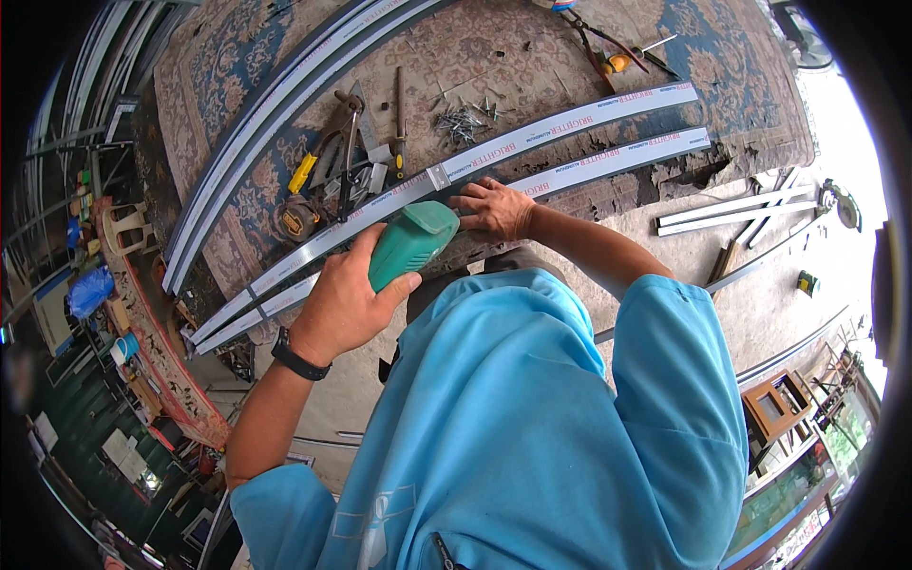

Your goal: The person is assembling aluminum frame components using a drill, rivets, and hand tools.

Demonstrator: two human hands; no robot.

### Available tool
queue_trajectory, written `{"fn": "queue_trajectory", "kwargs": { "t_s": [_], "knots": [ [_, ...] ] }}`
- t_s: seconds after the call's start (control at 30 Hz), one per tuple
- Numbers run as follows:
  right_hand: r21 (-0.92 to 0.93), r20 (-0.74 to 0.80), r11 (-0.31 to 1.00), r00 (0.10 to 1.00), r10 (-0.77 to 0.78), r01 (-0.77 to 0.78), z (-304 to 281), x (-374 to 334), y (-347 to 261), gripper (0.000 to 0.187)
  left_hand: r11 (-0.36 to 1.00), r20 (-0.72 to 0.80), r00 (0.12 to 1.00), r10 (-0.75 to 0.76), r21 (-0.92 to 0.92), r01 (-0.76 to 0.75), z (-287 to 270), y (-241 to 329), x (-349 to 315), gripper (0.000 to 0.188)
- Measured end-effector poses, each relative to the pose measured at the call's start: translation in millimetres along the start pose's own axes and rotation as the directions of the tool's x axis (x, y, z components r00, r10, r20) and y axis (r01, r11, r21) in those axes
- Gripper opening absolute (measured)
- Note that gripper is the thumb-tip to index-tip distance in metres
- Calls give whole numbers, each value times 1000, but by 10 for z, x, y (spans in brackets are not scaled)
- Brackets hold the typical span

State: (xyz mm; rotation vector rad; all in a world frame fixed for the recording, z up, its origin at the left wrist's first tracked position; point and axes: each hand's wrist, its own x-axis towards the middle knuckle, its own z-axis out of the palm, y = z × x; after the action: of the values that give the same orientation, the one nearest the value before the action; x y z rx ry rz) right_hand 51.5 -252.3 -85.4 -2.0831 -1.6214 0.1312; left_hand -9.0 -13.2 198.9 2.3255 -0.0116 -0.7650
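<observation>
My left hand (334,299), with a black watch on the wrist, is wrapped round a green power tool (408,249) with vent slots. The tool's working end is hidden from above. Beside it, my right hand (494,209) rests over the nearer white-filmed metal profile (617,161), fingers bent and together. What the fingertips grip, if anything, is hidden behind the tool. Just beyond them, a small silver bracket (437,178) sits on the farther metal profile (570,123). Both profiles lie roughly side by side along the table's near edge.
A worn patterned carpet (532,57) covers the table. On it lie loose screws (461,123), a tape measure (298,218), a long screwdriver (399,123), pliers (598,52) and metal offcuts (375,176). More long profiles (275,85) stretch along the left. White bars (731,211) rest on the floor at right.
</observation>
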Motion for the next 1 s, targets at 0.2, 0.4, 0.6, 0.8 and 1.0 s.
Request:
{"fn": "queue_trajectory", "kwargs": {
  "t_s": [0.2,0.4,0.6,0.8,1.0],
  "knots": [
    [31,-19,999,1000,-5,6,9,3,13,41,1000,-15,1000,-11,11,11,17,3,-14,67],
    [20,-13,1000,1000,13,-13,18,3,-1,37,1000,-24,1000,-2,5,2,34,-42,-31,65],
    [29,-23,1000,1000,9,-8,2,6,9,36,1000,-40,999,-1,-30,0,35,-22,-38,65],
    [6,-3,1000,1000,17,-17,0,-1,-31,41,999,13,999,-36,-13,36,69,-41,-10,65],
    [18,-14,1000,1000,9,-9,-11,1,2,43,999,5,999,32,-5,-32,26,-47,18,68]
  ]
}}
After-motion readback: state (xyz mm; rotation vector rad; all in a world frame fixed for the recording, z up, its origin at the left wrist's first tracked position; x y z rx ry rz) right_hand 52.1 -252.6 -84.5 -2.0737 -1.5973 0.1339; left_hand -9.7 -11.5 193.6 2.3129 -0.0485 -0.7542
